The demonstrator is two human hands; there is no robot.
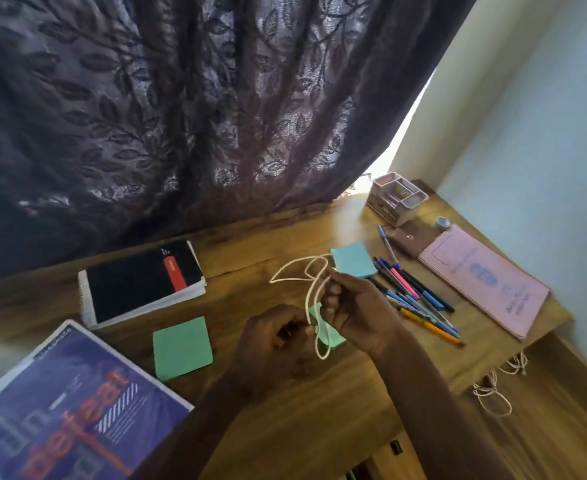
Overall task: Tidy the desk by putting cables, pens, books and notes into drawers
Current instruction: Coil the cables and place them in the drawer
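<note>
Head view, white cable (307, 306): hung in loops above the wooden desk (268, 244), between both hands.
Left hand (278, 341): curled fingers pinched the cable low down.
Right hand (358, 306): gripped the loops higher up.
Sticky pads: three; green square pad (183, 348), second green pad (332, 337) beneath the hands, blue pad (352, 259).
Books: three; black spiral notebook (143, 282), purple printed book (70, 410), pink exercise book (482, 282).
Pens: coloured heap (413, 296), just right of the hands.

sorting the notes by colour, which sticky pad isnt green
The light blue sticky pad beside the pens. The other two are green: the left green pad, and the middle green pad partly behind the right hand.
</note>
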